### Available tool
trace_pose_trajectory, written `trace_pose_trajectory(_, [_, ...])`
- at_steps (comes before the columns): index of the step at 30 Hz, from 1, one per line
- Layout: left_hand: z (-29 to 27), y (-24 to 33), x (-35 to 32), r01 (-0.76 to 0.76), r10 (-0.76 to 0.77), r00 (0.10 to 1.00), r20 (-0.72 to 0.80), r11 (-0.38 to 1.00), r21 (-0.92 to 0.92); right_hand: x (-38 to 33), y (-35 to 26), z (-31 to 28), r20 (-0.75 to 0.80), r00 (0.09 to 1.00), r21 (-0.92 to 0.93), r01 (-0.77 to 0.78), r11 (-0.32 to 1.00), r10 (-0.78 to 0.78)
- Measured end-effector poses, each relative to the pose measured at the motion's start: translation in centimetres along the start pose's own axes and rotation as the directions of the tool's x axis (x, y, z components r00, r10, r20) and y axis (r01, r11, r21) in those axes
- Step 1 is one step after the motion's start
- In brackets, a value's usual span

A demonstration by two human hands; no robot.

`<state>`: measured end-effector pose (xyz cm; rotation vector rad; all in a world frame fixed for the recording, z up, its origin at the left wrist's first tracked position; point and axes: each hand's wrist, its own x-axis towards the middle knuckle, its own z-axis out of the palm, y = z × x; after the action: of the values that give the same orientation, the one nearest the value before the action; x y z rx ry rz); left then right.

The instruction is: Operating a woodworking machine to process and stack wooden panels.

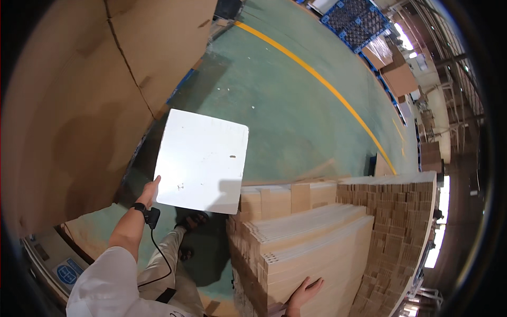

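My left hand (149,190) grips a white square panel (203,158) by its lower left edge. The panel has rounded corners, a small slot near its right side and a few scuff marks. It is held out over the floor, beside a stack of flat cardboard (317,248). On the nearer part of that stack rests my right hand (305,293), its fingers stretched out and nothing visible in them. A dark band and a small black device with a cable are on my left wrist.
Large brown cartons (79,105) rise on the left, on a blue pallet. A taller pile of cardboard pieces (393,227) stands at the right. A yellow line (317,73) curves across the green floor (285,105). Farther off are blue pallets (356,24) and boxes (400,79).
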<state>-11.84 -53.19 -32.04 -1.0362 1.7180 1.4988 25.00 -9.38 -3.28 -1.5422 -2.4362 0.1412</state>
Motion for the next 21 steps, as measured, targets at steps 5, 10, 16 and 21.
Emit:
trace_pose_trajectory(5, [-1.6, 0.6, -0.7, -0.081, 0.083, 0.996, -0.042, 0.995, 0.062, 0.4, 0.0, -0.4, 0.004, 1.0, -0.037, -0.022, 0.999, 0.022])
trace_pose_trajectory(10, [-9.2, -0.6, 0.0, -0.124, 0.126, 0.99, -0.065, 0.992, 0.04, 0.3, -0.3, -0.3, 0.003, 0.999, -0.068, -0.041, 0.997, 0.041])
trace_pose_trajectory(16, [-24.6, -7.9, 7.1, -0.225, 0.268, 0.962, -0.056, 0.89, 0.397, 0.8, -0.3, 0.5, 0.018, 1.0, -0.046, -0.019, 0.999, 0.02])
trace_pose_trajectory(21, [-10.5, -3.8, -4.6, -0.018, 0.503, 0.746, -0.436, 0.67, 0.742, 0.1, 0.7, -1.1, -0.103, 0.992, -0.094, -0.076, 0.993, 0.067])
